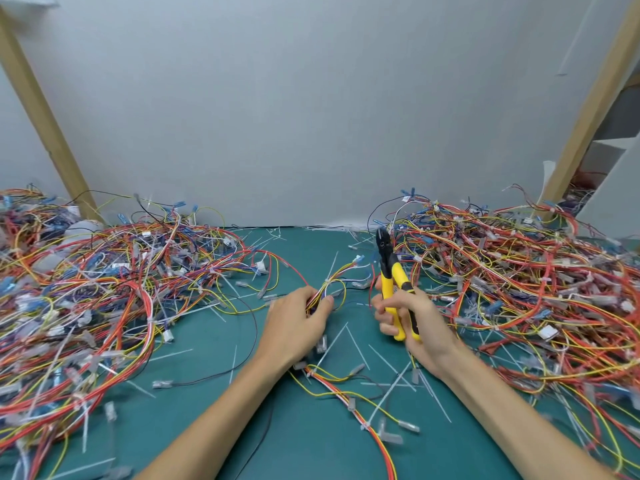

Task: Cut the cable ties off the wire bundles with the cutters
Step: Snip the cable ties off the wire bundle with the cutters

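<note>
Step in hand: lining up, no cut under way. The left hand (298, 320) has fingers and thumb curled round a small bundle of red, yellow and white wires (325, 291), held low over the bench at centre. A thin white plastic cable tie (329, 280) appears to cinch it just beyond the thumb, tail sticking up. The right hand (412, 318) is wrapped round the handles of the yellow-handled, black-headed side cutters (389, 271). Tool is upright, head pointing away from the person, near the bundle but apart from it. Jaws look closed or nearly so; can't tell for certain.

Next move, in my judgement: tip the cutters over to the left, open the jaws, slip one blade under the tie w/o nicking insulation, squeeze. Left hand should present the tie & keep fingertips back.

Surface: teal cutting-mat bench (311, 445), littered w/ white tie offcuts (356, 346). Tangled heap of coloured wire harnesses (104, 278) at left, a second heap (519, 271) at right; which is done, can't tell.

Room: plain grey wall (311, 98) behind, slanted pale wooden posts (41, 116) either side.
</note>
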`<act>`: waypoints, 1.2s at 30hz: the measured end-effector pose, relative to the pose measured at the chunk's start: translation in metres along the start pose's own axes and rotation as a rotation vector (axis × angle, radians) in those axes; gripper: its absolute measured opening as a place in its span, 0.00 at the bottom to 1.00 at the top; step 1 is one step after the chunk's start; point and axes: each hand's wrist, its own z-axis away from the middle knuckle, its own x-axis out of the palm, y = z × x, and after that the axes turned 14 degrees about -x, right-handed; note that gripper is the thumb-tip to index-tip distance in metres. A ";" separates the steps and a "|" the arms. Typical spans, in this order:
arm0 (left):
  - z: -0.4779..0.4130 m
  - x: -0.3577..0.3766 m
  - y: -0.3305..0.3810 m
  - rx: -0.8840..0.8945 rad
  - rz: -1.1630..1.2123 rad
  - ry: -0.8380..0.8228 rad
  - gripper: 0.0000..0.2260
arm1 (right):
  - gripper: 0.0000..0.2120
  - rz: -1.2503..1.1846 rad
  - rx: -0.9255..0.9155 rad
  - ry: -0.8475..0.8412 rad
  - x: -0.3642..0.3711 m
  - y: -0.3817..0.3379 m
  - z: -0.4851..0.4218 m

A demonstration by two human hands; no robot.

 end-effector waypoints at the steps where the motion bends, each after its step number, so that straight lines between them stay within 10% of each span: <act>1: 0.000 -0.001 0.000 0.004 0.010 -0.002 0.14 | 0.16 0.036 -0.004 -0.011 0.001 0.001 0.000; 6: 0.001 -0.002 -0.001 0.057 0.045 0.062 0.13 | 0.14 0.374 -0.084 0.002 0.005 0.004 0.004; 12: -0.003 -0.001 -0.006 0.063 0.053 0.159 0.12 | 0.17 1.521 -0.456 0.055 -0.001 0.005 0.017; 36: 0.007 0.001 -0.001 0.222 -0.062 0.140 0.12 | 0.26 1.737 -0.372 -0.063 -0.004 0.011 0.012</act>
